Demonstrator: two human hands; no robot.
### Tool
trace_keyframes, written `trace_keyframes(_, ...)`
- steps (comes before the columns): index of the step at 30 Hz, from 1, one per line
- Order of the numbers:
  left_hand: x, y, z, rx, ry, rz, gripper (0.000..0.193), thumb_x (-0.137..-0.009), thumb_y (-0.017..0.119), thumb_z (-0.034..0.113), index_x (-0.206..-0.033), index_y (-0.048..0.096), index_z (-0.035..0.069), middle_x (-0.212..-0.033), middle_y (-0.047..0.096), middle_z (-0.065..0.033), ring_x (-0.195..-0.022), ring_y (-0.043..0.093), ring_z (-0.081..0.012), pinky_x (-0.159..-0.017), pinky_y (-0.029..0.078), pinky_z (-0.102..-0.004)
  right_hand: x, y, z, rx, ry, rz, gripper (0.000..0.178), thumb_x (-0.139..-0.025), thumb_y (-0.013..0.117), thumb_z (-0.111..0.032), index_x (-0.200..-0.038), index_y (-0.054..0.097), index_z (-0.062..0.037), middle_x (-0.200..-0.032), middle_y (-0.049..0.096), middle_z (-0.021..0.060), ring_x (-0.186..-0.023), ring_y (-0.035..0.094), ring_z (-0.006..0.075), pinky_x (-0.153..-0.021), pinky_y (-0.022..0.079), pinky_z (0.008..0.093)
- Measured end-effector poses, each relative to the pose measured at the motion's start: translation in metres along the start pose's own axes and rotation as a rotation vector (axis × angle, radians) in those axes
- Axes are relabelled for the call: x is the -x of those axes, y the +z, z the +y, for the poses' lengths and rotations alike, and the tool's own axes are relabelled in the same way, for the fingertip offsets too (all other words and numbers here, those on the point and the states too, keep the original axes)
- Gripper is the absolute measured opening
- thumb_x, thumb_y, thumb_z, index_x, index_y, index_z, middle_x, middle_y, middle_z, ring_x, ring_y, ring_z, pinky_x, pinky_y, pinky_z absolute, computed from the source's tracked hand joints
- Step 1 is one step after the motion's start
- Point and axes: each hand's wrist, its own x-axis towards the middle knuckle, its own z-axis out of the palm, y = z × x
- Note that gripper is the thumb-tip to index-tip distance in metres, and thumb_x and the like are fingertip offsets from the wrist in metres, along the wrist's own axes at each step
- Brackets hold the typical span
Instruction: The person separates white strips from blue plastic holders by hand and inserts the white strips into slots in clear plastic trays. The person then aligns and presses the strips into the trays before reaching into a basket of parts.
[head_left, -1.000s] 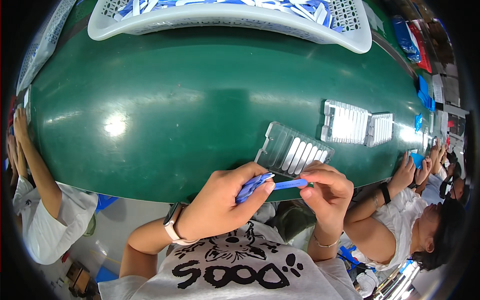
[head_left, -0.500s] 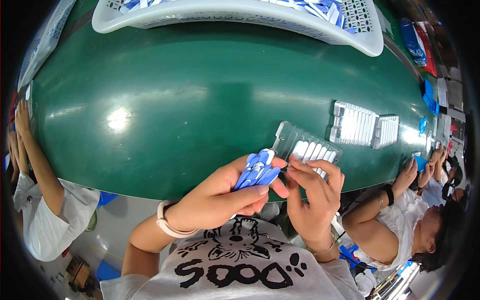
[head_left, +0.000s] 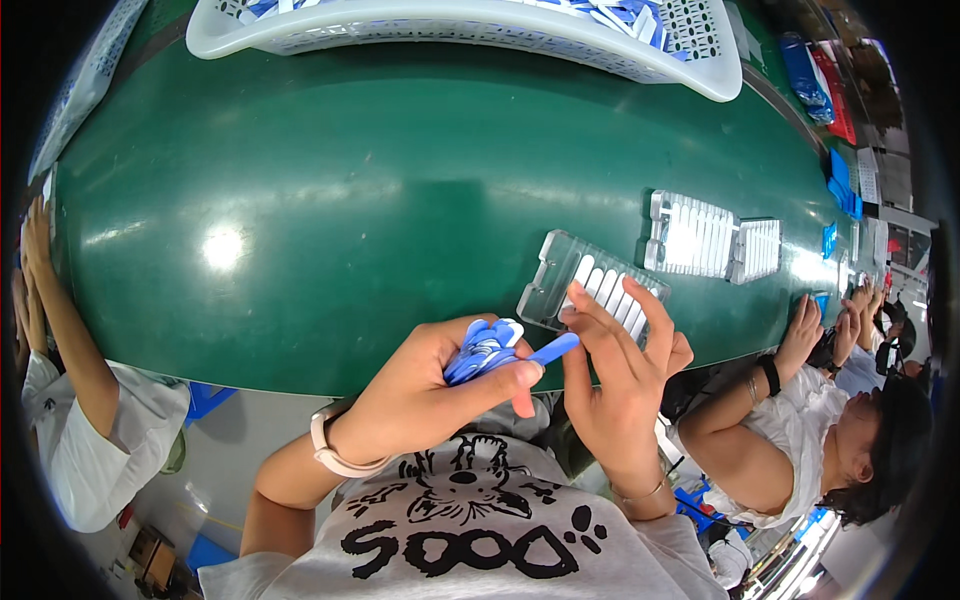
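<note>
My left hand (head_left: 425, 375) is closed round a bundle of small flat sticks (head_left: 478, 355) with rounded ends, blue on one side and white on the other. One blue stick (head_left: 553, 349) juts out of the bundle toward my right hand. My right hand (head_left: 622, 390) is open, thumb and fingers apart, its fingertips over a clear plastic tray (head_left: 540, 302). Several white sticks (head_left: 603, 284) lie side by side in that tray, partly covered by my fingers. Whether the fingertips touch them I cannot tell.
Two clear trays of white sticks (head_left: 690, 235) (head_left: 757, 250) rest farther right on the green table (head_left: 300, 200). A white perforated basket (head_left: 450, 35) of blue and white sticks stands at the far side. People sit on both sides, one person's arm (head_left: 735, 395) near my right.
My right hand's fingers have spread apart over the tray. A single blue stick now sticks out of the bundle in my left hand. The whole view has shifted slightly.
</note>
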Motion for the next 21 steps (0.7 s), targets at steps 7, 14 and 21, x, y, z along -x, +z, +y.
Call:
trace_keyframes(7, 0.003, 0.004, -0.007, 0.046, 0.001, 0.001, 0.017, -0.089, 0.065, 0.020, -0.088, 0.059, 0.004, -0.069, 0.066, -0.0020, -0.059, 0.049, -0.0014, -0.053, 0.035, -0.0180, -0.001, -0.021, -0.001, -1.012, 0.331, -0.088, 0.026, -0.078, 0.065, 0.003, -0.104, 0.066, 0.0006, -0.107, 0.067, 0.0129, -0.078, 0.058, 0.0178, -0.069, 0.044, 0.0270)
trace_keyframes(14, 0.007, 0.002, -0.008, 0.072, -0.002, -0.034, 0.017, -0.091, 0.062, 0.019, -0.094, 0.060, 0.002, -0.068, 0.065, -0.0027, -0.052, 0.043, -0.0017, -0.046, 0.032, -0.0184, -0.004, -0.009, 0.010, -1.127, 0.156, -0.055, 0.017, -0.075, 0.071, 0.001, -0.091, 0.069, -0.0010, -0.089, 0.070, 0.0085, -0.072, 0.059, 0.0155, -0.063, 0.044, 0.0246)
trace_keyframes(21, 0.007, -0.005, -0.011, 0.127, 0.047, 0.096, 0.020, -0.095, 0.055, 0.018, -0.106, 0.060, 0.002, -0.076, 0.064, -0.0003, -0.054, 0.037, 0.0003, -0.047, 0.029, -0.0180, -0.009, -0.005, 0.023, -0.416, -0.369, 0.294, 0.023, -0.063, 0.075, -0.002, -0.084, 0.070, -0.0062, -0.094, 0.070, 0.0023, -0.067, 0.054, 0.0150, -0.057, 0.040, 0.0259)
